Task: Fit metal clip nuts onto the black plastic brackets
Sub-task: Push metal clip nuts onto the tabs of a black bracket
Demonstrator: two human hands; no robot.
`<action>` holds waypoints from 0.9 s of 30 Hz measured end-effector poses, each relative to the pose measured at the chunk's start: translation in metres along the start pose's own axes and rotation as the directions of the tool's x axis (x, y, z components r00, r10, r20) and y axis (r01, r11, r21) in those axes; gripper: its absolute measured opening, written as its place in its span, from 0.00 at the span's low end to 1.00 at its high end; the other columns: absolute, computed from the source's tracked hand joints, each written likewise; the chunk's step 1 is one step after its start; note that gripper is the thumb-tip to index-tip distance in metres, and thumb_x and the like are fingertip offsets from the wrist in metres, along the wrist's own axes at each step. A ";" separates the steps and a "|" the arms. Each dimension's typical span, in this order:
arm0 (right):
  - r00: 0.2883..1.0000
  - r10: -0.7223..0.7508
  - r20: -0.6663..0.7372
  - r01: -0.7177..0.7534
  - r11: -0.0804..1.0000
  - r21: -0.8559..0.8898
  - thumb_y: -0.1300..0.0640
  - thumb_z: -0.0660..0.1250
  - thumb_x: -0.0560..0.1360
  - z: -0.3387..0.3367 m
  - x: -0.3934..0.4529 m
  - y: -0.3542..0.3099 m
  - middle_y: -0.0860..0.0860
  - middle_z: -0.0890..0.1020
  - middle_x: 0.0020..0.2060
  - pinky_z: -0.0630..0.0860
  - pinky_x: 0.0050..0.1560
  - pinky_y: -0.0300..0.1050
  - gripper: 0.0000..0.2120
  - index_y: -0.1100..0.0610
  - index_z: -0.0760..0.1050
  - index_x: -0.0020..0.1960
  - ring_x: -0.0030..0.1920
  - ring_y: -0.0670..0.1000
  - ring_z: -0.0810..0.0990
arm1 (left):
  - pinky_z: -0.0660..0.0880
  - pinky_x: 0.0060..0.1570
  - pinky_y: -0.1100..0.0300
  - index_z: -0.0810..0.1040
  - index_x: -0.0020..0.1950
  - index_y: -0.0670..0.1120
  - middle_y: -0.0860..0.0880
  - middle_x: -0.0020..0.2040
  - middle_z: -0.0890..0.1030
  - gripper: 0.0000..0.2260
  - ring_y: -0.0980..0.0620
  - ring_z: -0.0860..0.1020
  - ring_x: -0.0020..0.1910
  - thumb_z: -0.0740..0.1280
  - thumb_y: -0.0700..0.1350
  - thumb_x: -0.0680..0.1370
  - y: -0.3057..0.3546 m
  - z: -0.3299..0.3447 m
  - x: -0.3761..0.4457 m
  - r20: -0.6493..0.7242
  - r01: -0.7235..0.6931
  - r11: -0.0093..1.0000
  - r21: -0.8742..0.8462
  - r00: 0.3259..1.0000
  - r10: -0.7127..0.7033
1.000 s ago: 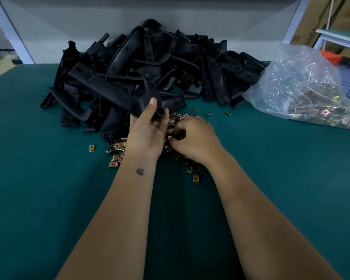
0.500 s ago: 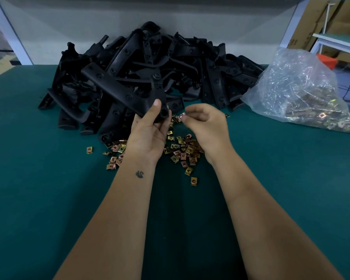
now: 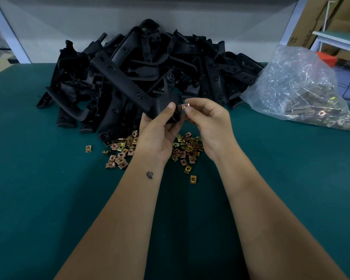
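My left hand [image 3: 160,130] grips the near end of a long black plastic bracket [image 3: 125,81] that slants up and to the left over the pile. My right hand [image 3: 208,122] pinches a small metal clip nut [image 3: 184,106] between thumb and forefinger, right beside the held end of the bracket. Whether the nut touches the bracket I cannot tell. Below both hands, several loose brass-coloured clip nuts [image 3: 187,150] lie scattered on the green table [image 3: 49,188].
A big heap of black brackets [image 3: 190,63] fills the back of the table against a grey wall. A clear plastic bag of clip nuts [image 3: 303,91] lies at the right. Cardboard boxes and a white frame stand beyond it.
My right hand has risen from the loose nuts with one nut pinched and brought it up to the bracket's end. My left hand kept its hold on the bracket.
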State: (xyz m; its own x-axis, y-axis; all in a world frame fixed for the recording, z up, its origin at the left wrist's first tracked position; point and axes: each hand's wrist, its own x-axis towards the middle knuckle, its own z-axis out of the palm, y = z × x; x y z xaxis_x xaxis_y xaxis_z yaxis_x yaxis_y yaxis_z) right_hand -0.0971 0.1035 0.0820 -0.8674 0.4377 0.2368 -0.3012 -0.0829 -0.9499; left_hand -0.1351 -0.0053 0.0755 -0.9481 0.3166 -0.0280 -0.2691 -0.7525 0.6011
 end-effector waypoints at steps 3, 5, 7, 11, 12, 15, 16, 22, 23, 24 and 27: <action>1.000 0.018 0.000 -0.018 0.999 0.031 0.70 0.69 0.75 0.000 0.000 -0.001 0.49 0.85 0.40 0.76 0.46 0.35 0.08 0.59 0.81 0.49 0.43 0.43 0.83 | 0.82 0.47 0.54 0.76 0.55 0.44 0.44 0.49 0.85 0.10 0.46 0.85 0.49 0.68 0.32 0.77 0.001 -0.001 0.001 0.011 0.004 1.000 -0.008 1.000 -0.004; 0.999 0.035 -0.002 -0.035 0.998 0.050 0.70 0.68 0.75 0.000 0.000 -0.001 0.51 0.84 0.41 0.77 0.47 0.36 0.07 0.60 0.80 0.48 0.43 0.44 0.82 | 0.82 0.47 0.55 0.76 0.53 0.43 0.43 0.46 0.85 0.09 0.46 0.85 0.47 0.68 0.31 0.77 0.002 -0.002 0.001 0.022 0.009 1.000 -0.003 1.000 -0.009; 0.999 0.043 -0.003 -0.042 0.998 0.040 0.70 0.69 0.75 0.000 0.000 -0.001 0.52 0.83 0.41 0.76 0.47 0.36 0.08 0.59 0.80 0.47 0.44 0.46 0.82 | 0.82 0.48 0.55 0.76 0.52 0.43 0.43 0.43 0.85 0.10 0.48 0.85 0.45 0.68 0.30 0.76 0.002 -0.002 0.002 0.033 0.007 1.000 0.002 0.999 -0.007; 0.999 0.036 0.014 -0.036 0.999 0.011 0.70 0.68 0.75 0.000 0.000 -0.001 0.52 0.83 0.42 0.76 0.47 0.35 0.09 0.58 0.80 0.47 0.44 0.45 0.81 | 0.82 0.46 0.58 0.75 0.54 0.43 0.44 0.42 0.86 0.14 0.49 0.85 0.44 0.68 0.28 0.74 0.001 -0.003 0.003 0.054 -0.005 1.000 0.018 0.999 0.004; 0.999 0.033 0.024 -0.033 0.999 -0.001 0.70 0.68 0.75 0.000 0.000 -0.001 0.52 0.83 0.43 0.76 0.47 0.35 0.09 0.57 0.80 0.49 0.45 0.44 0.81 | 0.82 0.45 0.59 0.75 0.54 0.43 0.45 0.42 0.86 0.14 0.50 0.85 0.44 0.68 0.27 0.74 0.001 -0.003 0.003 0.059 -0.009 1.000 0.025 0.998 0.008; 0.998 0.039 0.043 -0.038 0.999 -0.022 0.70 0.67 0.76 0.000 0.000 -0.001 0.51 0.84 0.43 0.76 0.48 0.34 0.08 0.59 0.80 0.50 0.45 0.43 0.82 | 0.81 0.44 0.60 0.75 0.54 0.43 0.45 0.42 0.86 0.15 0.50 0.85 0.44 0.67 0.26 0.74 0.000 -0.004 0.005 0.062 -0.024 0.998 0.062 0.998 0.021; 0.998 0.047 0.043 -0.046 0.999 -0.022 0.70 0.68 0.76 0.000 0.000 -0.001 0.50 0.84 0.42 0.76 0.47 0.34 0.08 0.59 0.80 0.49 0.44 0.42 0.82 | 0.81 0.45 0.60 0.75 0.54 0.43 0.46 0.43 0.86 0.15 0.50 0.85 0.45 0.67 0.26 0.74 0.000 -0.004 0.005 0.065 -0.028 0.996 0.080 0.998 0.023; 0.993 0.112 0.043 -0.113 0.994 0.010 0.70 0.69 0.74 -0.004 0.001 -0.001 0.52 0.85 0.40 0.77 0.45 0.38 0.07 0.59 0.81 0.45 0.40 0.46 0.82 | 0.79 0.43 0.63 0.74 0.57 0.42 0.45 0.46 0.85 0.18 0.50 0.85 0.46 0.69 0.26 0.73 0.006 -0.009 0.006 0.115 -0.076 0.970 0.233 0.992 0.050; 0.993 0.112 0.043 -0.113 0.993 0.018 0.70 0.69 0.74 -0.004 0.001 -0.002 0.53 0.85 0.40 0.77 0.46 0.39 0.07 0.59 0.81 0.45 0.40 0.46 0.82 | 0.79 0.43 0.63 0.74 0.59 0.41 0.44 0.48 0.85 0.19 0.50 0.85 0.47 0.69 0.26 0.73 0.007 -0.009 0.007 0.123 -0.086 0.965 0.247 0.991 0.057; 0.993 0.109 0.042 -0.110 0.994 0.025 0.70 0.69 0.75 -0.004 0.001 -0.002 0.53 0.85 0.40 0.77 0.46 0.39 0.07 0.60 0.81 0.45 0.41 0.46 0.82 | 0.79 0.44 0.62 0.74 0.60 0.40 0.43 0.49 0.84 0.20 0.49 0.84 0.48 0.69 0.26 0.73 0.007 -0.009 0.007 0.128 -0.095 0.962 0.255 0.990 0.064; 0.997 0.076 0.032 -0.077 0.997 0.014 0.70 0.69 0.75 -0.003 0.001 -0.001 0.51 0.84 0.40 0.76 0.47 0.36 0.07 0.59 0.81 0.45 0.42 0.45 0.82 | 0.80 0.47 0.60 0.73 0.62 0.39 0.42 0.51 0.83 0.21 0.48 0.84 0.50 0.69 0.25 0.73 0.004 -0.008 0.007 0.143 -0.118 0.961 0.252 0.986 0.084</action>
State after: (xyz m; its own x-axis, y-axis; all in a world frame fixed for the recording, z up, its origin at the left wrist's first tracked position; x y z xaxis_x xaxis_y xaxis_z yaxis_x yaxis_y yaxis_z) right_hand -0.0962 0.1061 0.0826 -0.9002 0.4008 0.1701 -0.2394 -0.1292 -0.9623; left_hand -0.1442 -0.0109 0.0709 -0.9332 0.3321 0.1370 -0.1040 -0.6148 0.7818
